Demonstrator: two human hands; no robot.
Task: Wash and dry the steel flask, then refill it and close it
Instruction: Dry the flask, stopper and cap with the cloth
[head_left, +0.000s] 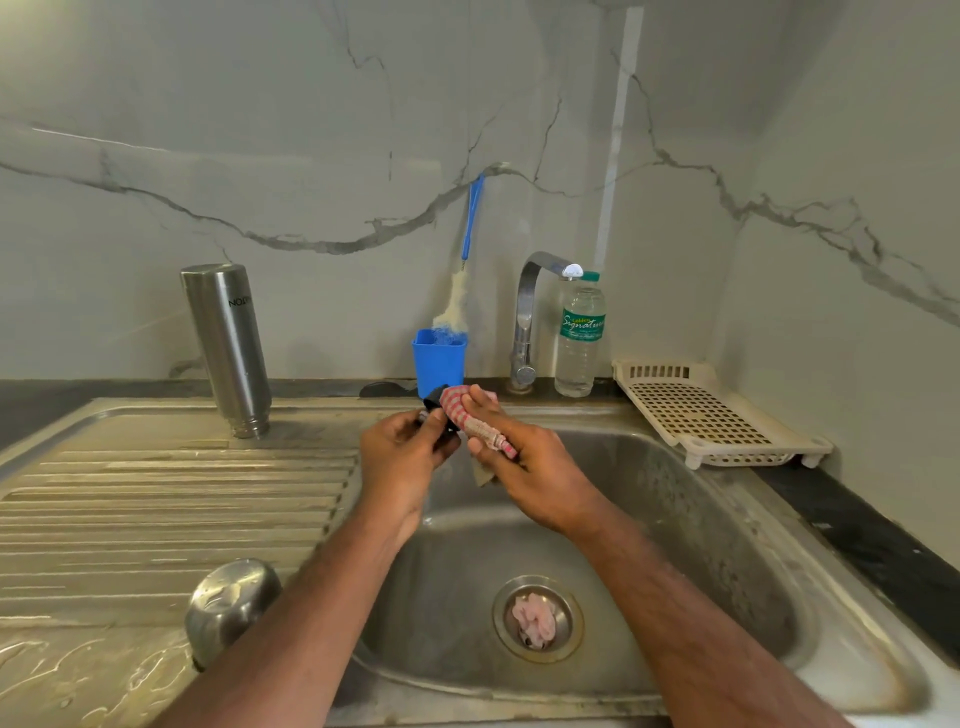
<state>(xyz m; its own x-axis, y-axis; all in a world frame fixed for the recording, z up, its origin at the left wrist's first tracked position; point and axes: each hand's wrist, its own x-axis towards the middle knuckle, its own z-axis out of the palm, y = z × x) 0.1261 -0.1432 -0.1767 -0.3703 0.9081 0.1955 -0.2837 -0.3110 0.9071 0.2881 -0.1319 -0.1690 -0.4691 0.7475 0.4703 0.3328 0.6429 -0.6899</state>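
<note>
Drying step, w/ the flask (227, 349) upside down on the sink's draining board (171, 499), left of the basin, mouth down. Left hand (402, 457) pinches a small black part (435, 404), prob. the flask's stopper, hard to tell. Right hand (519, 462) grips a red checked cloth (475, 421) and presses it on that part. Steel cap (231, 608) lies near the left forearm. Next: finish wiping, then turn flask upright and refill, maybe from the water bottle (579, 338) by the tap (535, 312).
</note>
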